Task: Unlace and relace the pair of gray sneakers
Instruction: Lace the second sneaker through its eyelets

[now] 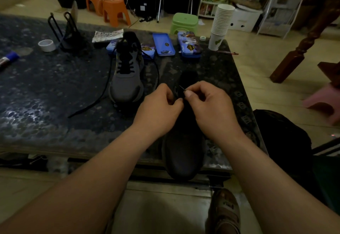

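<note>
Two gray sneakers stand on a dark speckled table (pixel 46 93). The near sneaker (pixel 184 152) lies in shadow with its toe over the table's front edge. My right hand (pixel 207 105) pinches a thin black lace tip above its eyelets. My left hand (pixel 161 106) grips the sneaker's upper beside the eyelets, fingers curled. The far sneaker (pixel 127 71) sits to the left, partly laced, with its black lace (pixel 95 99) trailing loose across the table to the left.
Blue tins (pixel 163 44) lie behind the sneakers. A stack of paper cups (pixel 219 25) stands at the back right corner. A tape roll (pixel 47 45), a black wire stand (pixel 64 29) and a glue stick (pixel 9 59) are on the left. Stools stand on the floor beyond.
</note>
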The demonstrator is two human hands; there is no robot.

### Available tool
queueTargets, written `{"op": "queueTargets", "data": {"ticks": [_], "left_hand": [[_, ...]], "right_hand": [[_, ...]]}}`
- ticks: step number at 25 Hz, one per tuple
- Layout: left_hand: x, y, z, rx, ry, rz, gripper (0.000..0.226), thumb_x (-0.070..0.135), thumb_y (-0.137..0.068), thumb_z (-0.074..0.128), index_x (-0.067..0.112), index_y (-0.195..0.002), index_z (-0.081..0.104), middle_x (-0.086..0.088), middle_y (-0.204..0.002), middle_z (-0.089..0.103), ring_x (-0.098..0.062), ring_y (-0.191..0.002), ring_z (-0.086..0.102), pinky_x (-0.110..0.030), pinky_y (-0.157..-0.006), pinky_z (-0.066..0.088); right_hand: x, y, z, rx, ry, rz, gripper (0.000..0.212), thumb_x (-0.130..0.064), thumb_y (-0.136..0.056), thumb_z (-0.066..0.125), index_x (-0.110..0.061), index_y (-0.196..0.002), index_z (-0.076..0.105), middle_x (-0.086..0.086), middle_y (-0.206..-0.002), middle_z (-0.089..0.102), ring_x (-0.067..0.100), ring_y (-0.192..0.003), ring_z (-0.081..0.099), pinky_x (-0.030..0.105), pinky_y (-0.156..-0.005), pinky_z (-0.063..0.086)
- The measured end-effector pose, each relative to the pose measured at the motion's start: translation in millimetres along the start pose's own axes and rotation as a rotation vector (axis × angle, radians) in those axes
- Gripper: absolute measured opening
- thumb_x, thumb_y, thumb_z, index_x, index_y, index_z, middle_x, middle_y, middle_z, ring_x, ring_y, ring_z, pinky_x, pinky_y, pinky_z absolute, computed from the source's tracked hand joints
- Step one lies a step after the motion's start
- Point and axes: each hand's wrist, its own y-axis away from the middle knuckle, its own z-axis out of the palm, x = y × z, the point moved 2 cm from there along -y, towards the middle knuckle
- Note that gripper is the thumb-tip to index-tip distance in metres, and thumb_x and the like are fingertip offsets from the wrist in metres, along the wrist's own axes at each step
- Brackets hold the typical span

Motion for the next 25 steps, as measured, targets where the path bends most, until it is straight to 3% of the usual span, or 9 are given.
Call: {"op": "queueTargets", "data": {"ticks": [3,7,10,13,17,25], "left_hand": [[-6,-4,2,-0.023,0.086,0.014,0.017,0.038,-0.095,0.061,0.026,-0.084,0.055,0.001,-0.071,0.064,-0.021,-0.066,0.062,-0.041,-0.061,0.054],[-17,-7,4,-0.094,0.422,-0.131,0.011,0.032,-0.09,0.063,0.026,-0.08,0.064,-0.002,-0.068,0.066,-0.035,-0.073,0.069,-0.062,-0.076,0.061],[-19,-6,5,-0.128,0.537,-0.2,0.019,0.017,-0.099,0.062,0.022,-0.081,0.067,0.0,-0.067,0.065,-0.024,-0.071,0.065,-0.055,-0.079,0.06],[-16,-6,4,-0.159,0.568,-0.222,0.017,0.014,-0.101,0.06,0.018,-0.085,0.068,-0.006,-0.079,0.067,-0.023,-0.078,0.066,-0.051,-0.083,0.06],[-14,-6,4,-0.164,0.596,-0.236,0.02,0.012,-0.101,0.061,0.018,-0.083,0.067,-0.006,-0.077,0.064,-0.023,-0.077,0.063,-0.041,-0.074,0.054],[-13,-5,3,-0.154,0.58,-0.213,0.019,0.013,-0.1,0.062,0.019,-0.082,0.067,-0.001,-0.069,0.061,-0.021,-0.071,0.06,-0.04,-0.074,0.055]], "right_hand": [[4,-3,2,0.0,-0.004,0.011,0.008,-0.029,-0.099,0.066,-0.029,-0.099,0.075,-0.015,-0.086,0.071,0.0,-0.083,0.066,0.032,-0.078,0.057],[7,-7,2,-0.014,-0.012,0.027,0.009,-0.029,-0.098,0.067,-0.03,-0.1,0.076,-0.014,-0.085,0.073,-0.001,-0.083,0.067,0.026,-0.076,0.057],[7,-11,1,0.007,0.047,0.0,0.008,-0.03,-0.095,0.07,-0.031,-0.096,0.078,-0.014,-0.087,0.069,0.0,-0.084,0.064,0.021,-0.076,0.052],[6,-12,3,-0.002,0.181,-0.068,0.005,-0.031,-0.093,0.072,-0.031,-0.093,0.077,-0.012,-0.09,0.059,0.004,-0.084,0.058,0.027,-0.078,0.049],[5,-9,3,-0.048,0.303,-0.1,0.008,-0.033,-0.095,0.069,-0.03,-0.096,0.076,-0.011,-0.095,0.055,0.007,-0.086,0.056,0.03,-0.077,0.049],[-1,-9,6,-0.051,0.393,-0.089,0.011,-0.037,-0.098,0.065,-0.031,-0.099,0.074,-0.012,-0.097,0.051,0.011,-0.087,0.055,0.031,-0.074,0.046]]}}
